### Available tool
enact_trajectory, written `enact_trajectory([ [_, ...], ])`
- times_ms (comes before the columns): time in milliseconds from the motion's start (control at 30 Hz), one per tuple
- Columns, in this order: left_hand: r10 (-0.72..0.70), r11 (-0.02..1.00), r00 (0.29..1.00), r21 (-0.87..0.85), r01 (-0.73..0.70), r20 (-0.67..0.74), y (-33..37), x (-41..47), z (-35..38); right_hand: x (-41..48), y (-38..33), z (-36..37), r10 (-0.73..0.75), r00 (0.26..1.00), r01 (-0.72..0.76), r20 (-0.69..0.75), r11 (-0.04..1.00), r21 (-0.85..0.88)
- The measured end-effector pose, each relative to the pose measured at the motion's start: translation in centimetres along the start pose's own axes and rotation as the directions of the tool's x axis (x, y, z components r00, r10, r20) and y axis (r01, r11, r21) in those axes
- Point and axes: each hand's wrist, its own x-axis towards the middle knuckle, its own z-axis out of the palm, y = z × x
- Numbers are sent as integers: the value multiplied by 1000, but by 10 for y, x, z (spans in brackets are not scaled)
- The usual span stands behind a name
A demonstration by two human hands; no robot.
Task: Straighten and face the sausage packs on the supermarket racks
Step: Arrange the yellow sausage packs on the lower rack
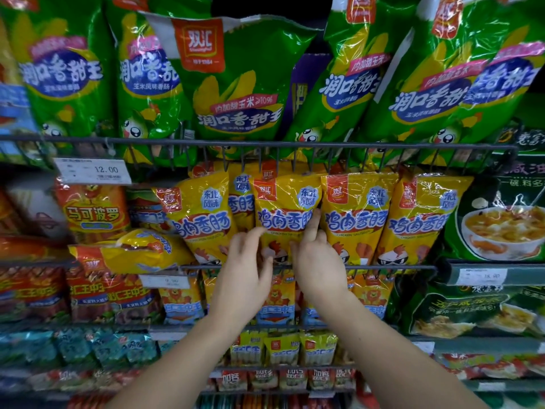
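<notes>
A row of yellow chicken sausage packs stands upright behind a wire rail (383, 267) on the middle rack. Both hands rest on the lower half of the middle yellow pack (287, 202). My left hand (246, 268) touches its lower left with curled fingers. My right hand (317, 261) presses its right side, the index finger pointing up along the pack's edge. More yellow packs stand at left (200, 216) and right (358, 214), (418, 219). One yellow pack (132, 250) lies flat on its side at the left end.
Green corn sausage packs (239, 84) lean crookedly on the upper rack behind a wire rail (88, 140). A price tag (93, 171) hangs at left. Red and orange packs (94, 214) fill the left; green soup bags (501, 219) sit at right. Lower racks hold smaller packs.
</notes>
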Motion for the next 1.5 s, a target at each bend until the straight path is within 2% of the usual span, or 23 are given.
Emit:
enact_trajectory([
  [200,-144,986,986,93,136,86,-38,-40,-17,-7,4,-12,16,999,-15,-42,999,37],
  [400,-312,947,946,98,304,81,-72,-66,-36,-17,12,-16,55,996,-44,-76,989,138],
  [533,-487,873,873,-26,487,-25,-90,-73,-59,-31,12,-10,-5,993,23,-115,987,158],
  [633,-539,842,830,-118,526,-141,-106,-69,-78,-41,0,-7,-100,992,114,-81,975,192],
  [833,-533,846,831,-115,520,-162,-130,-44,-106,-41,-52,0,-214,975,221,-60,912,346],
  [933,-435,897,888,-158,413,-146,-135,-30,-115,-33,-81,2,-205,976,216,-72,884,415],
  [1000,-394,904,912,-229,361,-114,-142,-23,-119,-28,-98,5,-173,982,188,-75,881,435],
  [1300,-366,853,928,-370,367,75,-185,12,-117,-7,-131,26,61,994,-9,-95,884,468],
  [1500,-314,900,949,-319,297,-4,-178,49,-120,-9,-127,35,214,972,-118,-98,804,583],
])
